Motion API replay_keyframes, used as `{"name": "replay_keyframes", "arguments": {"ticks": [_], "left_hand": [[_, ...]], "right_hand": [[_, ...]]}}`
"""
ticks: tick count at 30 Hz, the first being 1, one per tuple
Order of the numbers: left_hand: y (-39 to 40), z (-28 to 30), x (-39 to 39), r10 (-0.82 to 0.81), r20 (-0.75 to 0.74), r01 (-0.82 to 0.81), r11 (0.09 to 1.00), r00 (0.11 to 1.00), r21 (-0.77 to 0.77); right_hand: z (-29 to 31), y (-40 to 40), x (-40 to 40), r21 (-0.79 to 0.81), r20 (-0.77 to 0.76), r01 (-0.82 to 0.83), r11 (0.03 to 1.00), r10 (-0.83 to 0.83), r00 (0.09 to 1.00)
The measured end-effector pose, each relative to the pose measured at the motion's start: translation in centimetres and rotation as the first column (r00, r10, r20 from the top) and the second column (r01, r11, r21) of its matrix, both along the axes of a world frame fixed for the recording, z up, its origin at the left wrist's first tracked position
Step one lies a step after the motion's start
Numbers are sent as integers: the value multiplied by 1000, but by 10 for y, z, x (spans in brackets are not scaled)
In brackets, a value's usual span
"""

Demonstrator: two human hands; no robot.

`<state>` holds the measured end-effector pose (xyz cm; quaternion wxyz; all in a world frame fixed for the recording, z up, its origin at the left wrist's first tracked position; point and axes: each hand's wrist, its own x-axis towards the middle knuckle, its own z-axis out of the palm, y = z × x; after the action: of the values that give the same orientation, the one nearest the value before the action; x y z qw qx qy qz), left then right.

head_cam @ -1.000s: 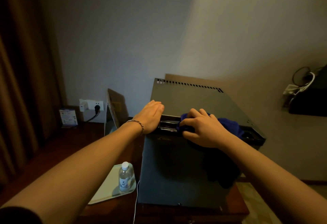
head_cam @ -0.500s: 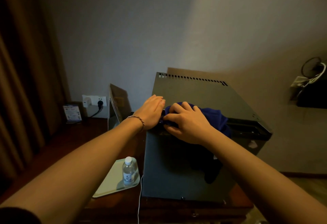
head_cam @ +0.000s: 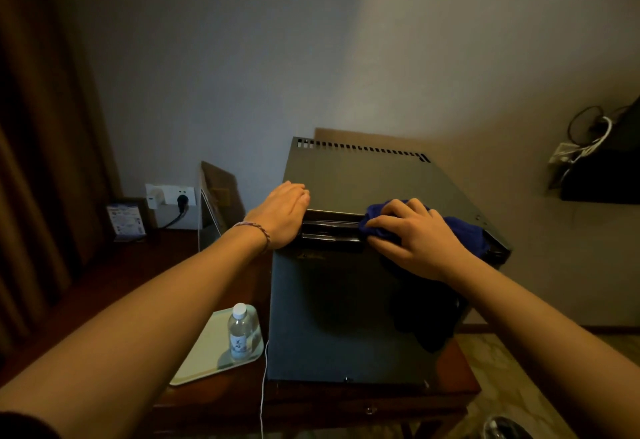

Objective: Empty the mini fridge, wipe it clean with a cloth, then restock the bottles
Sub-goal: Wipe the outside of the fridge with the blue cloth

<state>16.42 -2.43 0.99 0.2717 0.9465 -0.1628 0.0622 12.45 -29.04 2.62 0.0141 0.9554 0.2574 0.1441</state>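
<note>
A dark mini fridge (head_cam: 360, 182) stands on a wooden table with its door closed. My left hand (head_cam: 282, 213) rests flat on the fridge's top front left corner, fingers straight. My right hand (head_cam: 412, 234) presses a dark blue cloth (head_cam: 460, 230) against the recessed handle strip along the door's top edge, fingers curled over the bunched fabric. Part of the cloth hangs down the door front. A clear water bottle (head_cam: 239, 331) stands upright on a pale green tray (head_cam: 207, 352) to the left of the fridge.
A wooden table (head_cam: 346, 400) carries fridge and tray. A wall socket (head_cam: 171, 196) with a plug, a small card stand (head_cam: 125, 218) and a leaning board (head_cam: 216, 196) sit at the back left. A curtain hangs at far left. Cables and a dark shelf (head_cam: 595, 175) are on the right wall.
My right hand has slid the cloth to the right along the fridge's handle strip, away from my left hand. My left hand has stayed on the corner.
</note>
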Motion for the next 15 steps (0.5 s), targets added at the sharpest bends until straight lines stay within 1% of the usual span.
{"name": "replay_keyframes", "arguments": {"ticks": [4,7,9,11,14,15], "left_hand": [[-3,-2,5,47,29,-49,997,998,55],[-11,6,8,105,33,-110,969,994,220],[-25,9,12,139,26,-140,949,990,283],[-45,9,13,113,13,-111,944,994,312],[-71,3,9,7,-24,1,939,1000,344],[-75,1,8,-8,-25,16,933,1000,360]], "right_hand": [[-8,-4,-1,42,52,54,998,-56,997],[-12,11,-4,18,117,63,998,-65,991],[-14,19,-5,-10,140,56,998,-54,989],[-15,20,-5,-29,164,48,998,-43,986],[-15,10,-6,-37,181,15,999,-8,983],[-14,4,-6,-34,173,12,999,-6,985]]}}
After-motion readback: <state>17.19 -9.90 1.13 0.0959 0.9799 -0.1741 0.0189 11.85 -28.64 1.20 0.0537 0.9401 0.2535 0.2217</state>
